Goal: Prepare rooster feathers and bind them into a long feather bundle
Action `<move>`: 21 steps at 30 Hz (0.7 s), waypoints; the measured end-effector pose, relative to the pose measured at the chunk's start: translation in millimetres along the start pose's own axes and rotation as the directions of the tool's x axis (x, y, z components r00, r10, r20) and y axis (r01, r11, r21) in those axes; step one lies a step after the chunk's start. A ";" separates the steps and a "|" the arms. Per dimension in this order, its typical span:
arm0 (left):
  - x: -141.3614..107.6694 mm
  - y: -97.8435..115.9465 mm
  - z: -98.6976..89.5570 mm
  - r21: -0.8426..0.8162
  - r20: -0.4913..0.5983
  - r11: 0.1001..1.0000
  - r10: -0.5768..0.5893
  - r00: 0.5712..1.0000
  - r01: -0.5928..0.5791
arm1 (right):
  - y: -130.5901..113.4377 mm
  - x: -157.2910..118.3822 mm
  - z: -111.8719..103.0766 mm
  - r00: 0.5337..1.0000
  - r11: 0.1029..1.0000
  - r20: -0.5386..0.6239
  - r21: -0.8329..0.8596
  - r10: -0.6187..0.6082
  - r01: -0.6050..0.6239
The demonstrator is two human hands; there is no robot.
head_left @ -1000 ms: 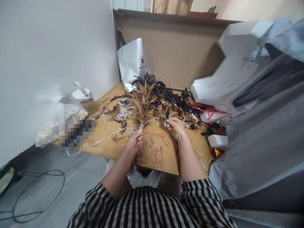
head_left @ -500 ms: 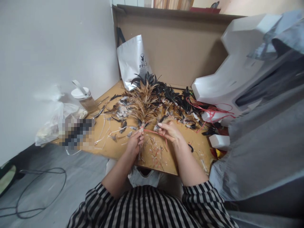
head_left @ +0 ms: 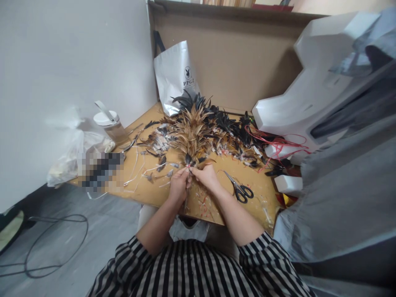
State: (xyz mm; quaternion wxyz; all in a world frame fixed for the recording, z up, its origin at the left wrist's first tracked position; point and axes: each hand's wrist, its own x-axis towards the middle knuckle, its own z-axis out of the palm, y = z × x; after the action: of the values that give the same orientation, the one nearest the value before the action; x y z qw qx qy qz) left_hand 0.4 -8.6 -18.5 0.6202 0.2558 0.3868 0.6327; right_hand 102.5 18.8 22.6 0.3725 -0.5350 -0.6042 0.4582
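Observation:
A bushy bundle of brown and black feathers (head_left: 192, 130) stands upright over the wooden table (head_left: 154, 198). My left hand (head_left: 180, 183) is closed round its thin stem, just below the lowest feathers. Beside it, my right hand (head_left: 206, 175) pinches a small feather against the base of the bundle, its fingertips touching those of the left. A bit of red shows at the join, partly hidden by the fingers. Black-handled scissors (head_left: 239, 189) lie to the right of my right forearm.
Loose feathers (head_left: 227, 148) and red and white scraps litter the table. A silver bag (head_left: 175, 78) leans at the back, a lidded cup (head_left: 109, 123) and plastic bag (head_left: 77, 156) stand left. Red strands (head_left: 283, 144) and a white machine (head_left: 284, 103) are at right.
My right hand has moved left with a small feather to the bundle's base, uncovering the scissors. The red strand stretched between the hands no longer shows. My left hand keeps its hold.

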 end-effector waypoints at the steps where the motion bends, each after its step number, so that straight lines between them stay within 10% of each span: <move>1: 0.3 -0.3 -0.5 0.005 0.000 1.000 -0.005 1.000 0.005 | 0.2 -0.2 -0.9 0.999 1.000 0.053 0.023 0.004 -0.005; 6: 1.2 1.2 -2.1 -0.013 -0.012 1.000 -0.020 1.000 0.019 | 1.9 2.1 -13.9 0.935 0.955 0.336 0.295 -0.113 0.010; 21: -1.2 1.6 2.2 -0.001 -0.011 1.000 -0.018 1.000 0.018 | 11.7 14.2 -18.8 0.964 0.864 0.255 0.499 -0.076 -0.064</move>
State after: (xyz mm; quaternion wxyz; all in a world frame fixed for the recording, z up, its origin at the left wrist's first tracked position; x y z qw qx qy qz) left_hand 1.3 -9.3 -15.7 0.6237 0.2487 0.3921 0.6288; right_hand 121.7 35.9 16.7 0.4159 -0.3510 -0.5099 0.6661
